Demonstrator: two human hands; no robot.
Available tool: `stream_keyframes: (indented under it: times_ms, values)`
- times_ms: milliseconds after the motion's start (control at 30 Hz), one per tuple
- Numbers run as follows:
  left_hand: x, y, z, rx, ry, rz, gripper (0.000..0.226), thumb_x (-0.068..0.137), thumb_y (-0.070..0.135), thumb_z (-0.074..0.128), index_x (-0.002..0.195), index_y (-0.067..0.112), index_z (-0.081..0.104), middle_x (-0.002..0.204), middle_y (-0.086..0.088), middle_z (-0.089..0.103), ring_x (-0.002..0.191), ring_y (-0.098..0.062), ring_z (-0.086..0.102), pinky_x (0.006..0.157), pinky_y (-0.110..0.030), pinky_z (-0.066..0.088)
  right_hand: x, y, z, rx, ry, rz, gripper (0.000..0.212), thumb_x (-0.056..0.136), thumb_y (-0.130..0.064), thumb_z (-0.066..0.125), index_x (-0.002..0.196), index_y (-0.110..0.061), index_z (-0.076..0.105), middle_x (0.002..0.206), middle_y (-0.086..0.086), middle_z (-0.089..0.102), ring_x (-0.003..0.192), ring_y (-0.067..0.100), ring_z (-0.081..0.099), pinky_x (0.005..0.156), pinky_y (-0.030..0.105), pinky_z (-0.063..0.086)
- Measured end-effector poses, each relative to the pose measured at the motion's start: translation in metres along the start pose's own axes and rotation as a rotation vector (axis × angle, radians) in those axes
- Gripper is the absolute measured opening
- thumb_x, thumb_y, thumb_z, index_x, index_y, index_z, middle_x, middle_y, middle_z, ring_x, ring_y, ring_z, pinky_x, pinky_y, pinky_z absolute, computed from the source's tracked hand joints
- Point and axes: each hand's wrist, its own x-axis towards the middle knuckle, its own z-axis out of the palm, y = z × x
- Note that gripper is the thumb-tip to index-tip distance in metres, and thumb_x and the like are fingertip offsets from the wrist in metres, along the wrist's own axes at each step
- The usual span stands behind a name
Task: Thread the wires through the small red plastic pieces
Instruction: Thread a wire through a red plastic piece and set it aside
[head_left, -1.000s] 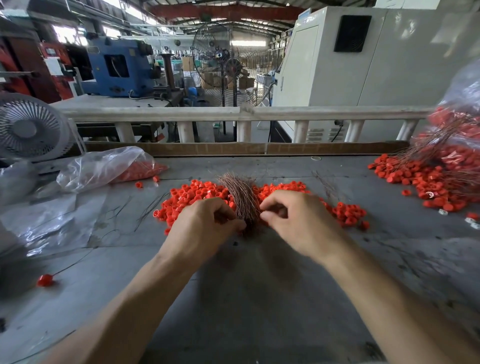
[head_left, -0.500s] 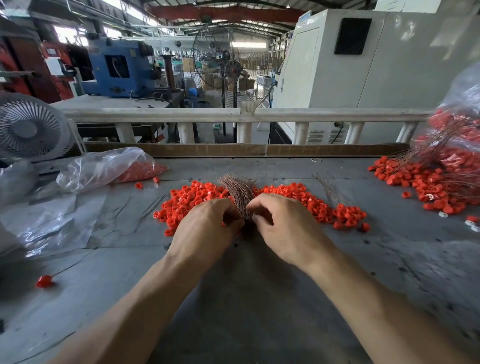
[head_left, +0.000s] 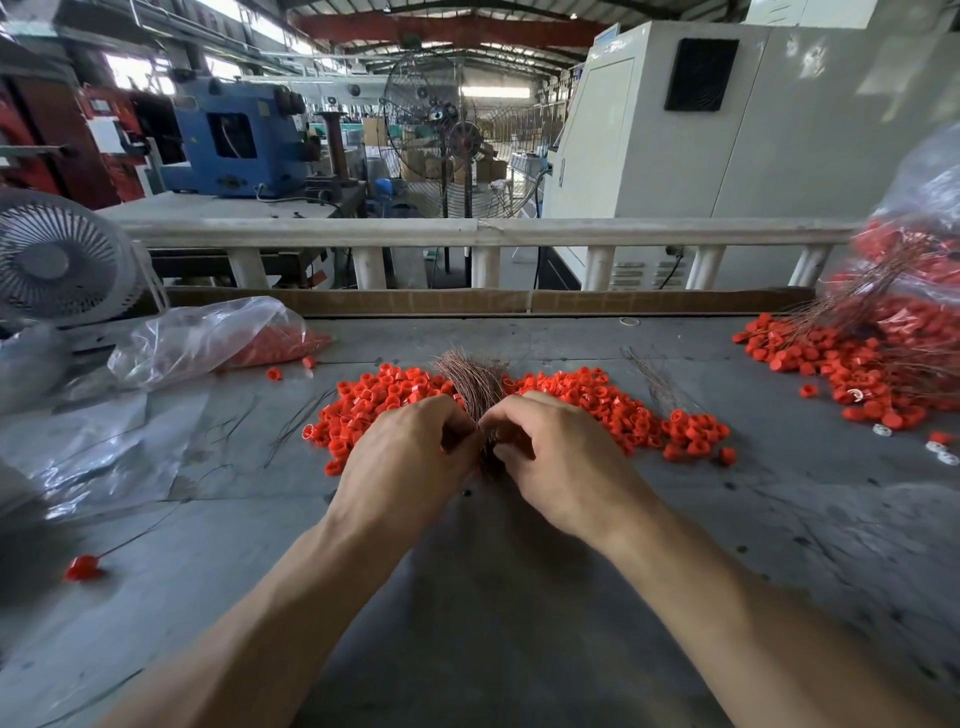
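Grey workbench (head_left: 519, 649) surface carries a loose pile of small red plastic pieces (head_left: 597, 410) at 12 o'clock, with the bundle of thin wires (head_left: 475, 387) standing through its middle. Left hand (head_left: 410, 457) and right hand (head_left: 556, 457) meet at the bundle's base, fingers curled around the wires; whether either also pinches a piece cannot be told. The wires appear light, springy and easily bent, so grip one near its tip; stray wires (head_left: 660, 387) at 1 o'clock, a plastic bag (head_left: 208, 338) at 10 o'clock and the crowded pile may snag.
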Motion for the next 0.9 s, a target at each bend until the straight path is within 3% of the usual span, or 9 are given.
stream_keyframes:
  times_ms: [200, 433, 567, 667, 767, 833, 900]
  values:
    - [0.000, -0.003, 0.001, 0.025, -0.025, -0.017, 0.013, 0.087, 0.042, 0.074, 0.085, 0.032, 0.067, 0.069, 0.014, 0.066, 0.070, -0.001, 0.059, 0.063, -0.031, 0.051, 0.002, 0.002, 0.005, -0.103, 0.030, 0.008, 0.014, 0.092, -0.023, 0.070, 0.106, -0.027, 0.068, 0.103, -0.009, 0.059, 0.101, 0.017, 0.060, 0.082, 0.040, 0.051]
    - [-0.001, -0.006, 0.003, 0.014, -0.064, -0.022, 0.010, 0.085, 0.037, 0.077, 0.090, 0.034, 0.070, 0.075, 0.018, 0.067, 0.073, 0.004, 0.058, 0.067, -0.030, 0.053, 0.002, 0.003, 0.003, -0.058, 0.098, -0.046, 0.004, 0.092, -0.026, 0.071, 0.094, -0.024, 0.073, 0.093, -0.008, 0.062, 0.090, 0.016, 0.061, 0.075, 0.041, 0.052]
    - [0.000, -0.007, 0.004, -0.023, -0.056, -0.029, 0.010, 0.086, 0.038, 0.077, 0.091, 0.033, 0.070, 0.074, 0.017, 0.069, 0.073, 0.002, 0.061, 0.069, -0.035, 0.055, 0.001, 0.001, 0.001, -0.034, 0.145, -0.117, 0.004, 0.091, -0.025, 0.069, 0.090, -0.026, 0.073, 0.090, -0.010, 0.062, 0.085, 0.013, 0.061, 0.072, 0.040, 0.053]
    - [0.000, -0.008, 0.004, -0.051, -0.046, -0.034, 0.010, 0.086, 0.038, 0.077, 0.089, 0.034, 0.069, 0.072, 0.017, 0.069, 0.072, 0.001, 0.062, 0.066, -0.032, 0.055, 0.001, -0.001, -0.001, 0.092, 0.223, -0.150, 0.006, 0.092, -0.019, 0.068, 0.088, -0.023, 0.067, 0.090, -0.012, 0.065, 0.082, 0.008, 0.062, 0.069, 0.029, 0.054]
    - [0.001, -0.009, 0.001, -0.057, -0.023, -0.040, 0.008, 0.088, 0.035, 0.076, 0.086, 0.033, 0.069, 0.070, 0.018, 0.068, 0.071, 0.002, 0.063, 0.060, -0.024, 0.052, 0.001, -0.005, -0.006, 0.380, 0.321, -0.137, 0.005, 0.097, -0.015, 0.063, 0.095, -0.019, 0.062, 0.093, -0.007, 0.074, 0.083, 0.006, 0.071, 0.068, 0.018, 0.055]
    - [0.003, -0.013, -0.003, -0.028, 0.015, -0.063, 0.007, 0.089, 0.029, 0.075, 0.085, 0.032, 0.070, 0.072, 0.018, 0.067, 0.069, 0.000, 0.061, 0.065, -0.027, 0.052, -0.001, -0.008, -0.012, 0.586, 0.375, -0.132, 0.003, 0.100, -0.017, 0.059, 0.098, -0.015, 0.059, 0.088, -0.003, 0.076, 0.086, 0.013, 0.074, 0.068, 0.026, 0.059]
    - [0.006, -0.018, -0.008, 0.008, 0.049, -0.103, 0.009, 0.089, 0.024, 0.074, 0.083, 0.030, 0.070, 0.073, 0.016, 0.067, 0.069, 0.001, 0.060, 0.065, -0.027, 0.050, -0.002, -0.011, -0.019, 0.695, 0.464, -0.145, 0.007, 0.102, -0.019, 0.055, 0.100, -0.013, 0.057, 0.080, 0.003, 0.073, 0.076, 0.020, 0.074, 0.061, 0.032, 0.060]
